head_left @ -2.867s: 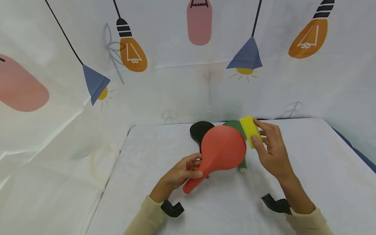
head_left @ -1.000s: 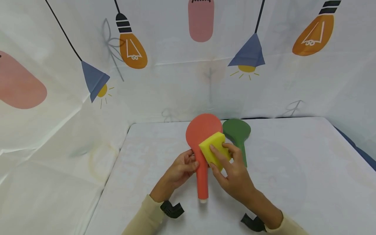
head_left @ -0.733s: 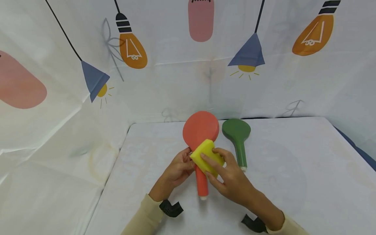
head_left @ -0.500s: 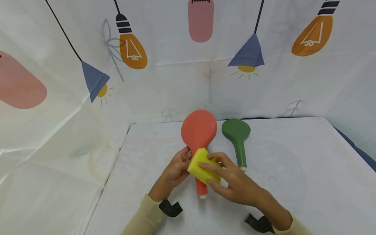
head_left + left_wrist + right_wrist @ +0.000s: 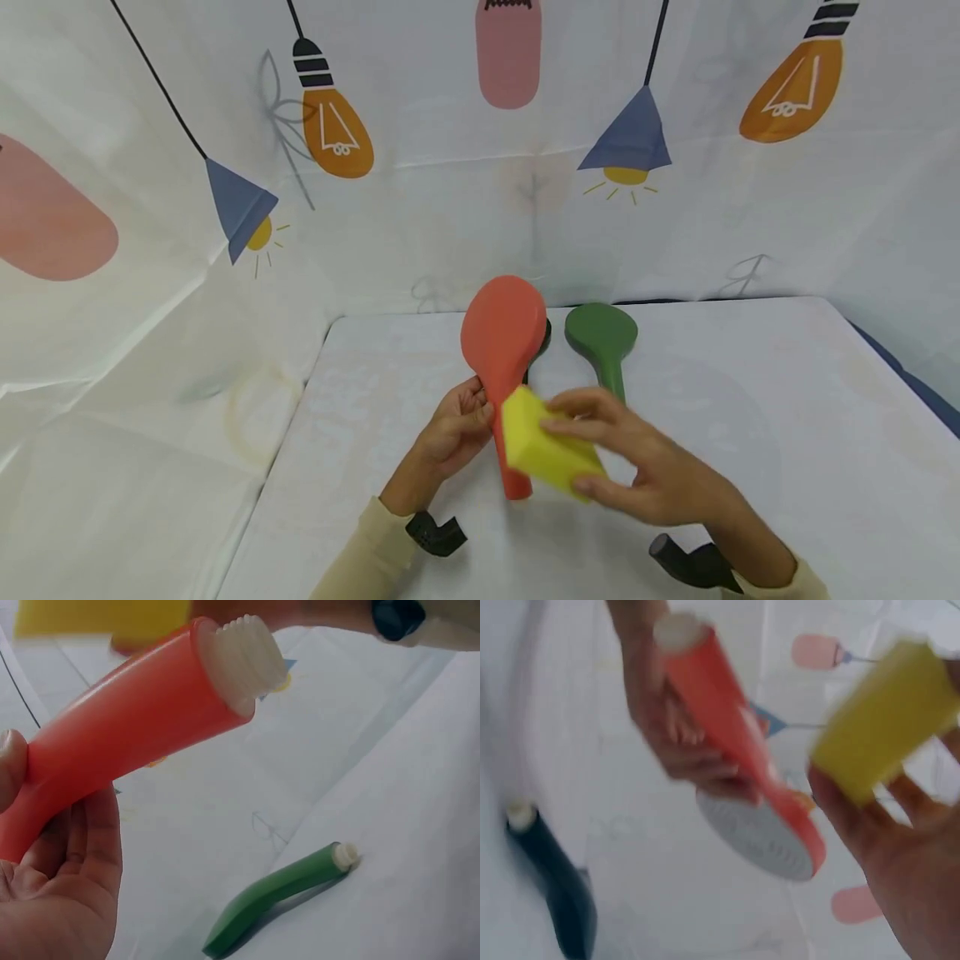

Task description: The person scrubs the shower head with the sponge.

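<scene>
- one red shower head [image 5: 504,329] is held up over the white counter [image 5: 810,433], round end toward the far side, handle pointing near and slightly right.
- the left hand [image 5: 450,433] is clamped on its handle, just below the round end, with the thumb on one side and the fingers curled round the other.
- the red back faces the head camera; the right wrist view shows its grey face [image 5: 757,836] turned the other way.
- the handle ends in a white threaded tip [image 5: 251,666], plain in the left wrist view.
- the right hand [image 5: 648,467] pinches a yellow sponge [image 5: 534,454] between thumb and fingers.
- from the head camera the sponge covers part of the red handle's right side, but the right wrist view shows a gap, so the two are apart.
- that sponge is blurred in both wrist views.
- on the counter, a green shower head [image 5: 600,329] lies to the far right of the red one, round end far; the right hand hides its near end from the head camera.
- a black shower head [image 5: 542,342] lies behind the red one, mostly hidden.
- both arms wear cream sleeves [image 5: 375,550] and black wrist pieces [image 5: 437,534].
- at the far side hangs a white sheet [image 5: 450,225] printed with orange bulbs, blue lamps and pink shapes.
</scene>
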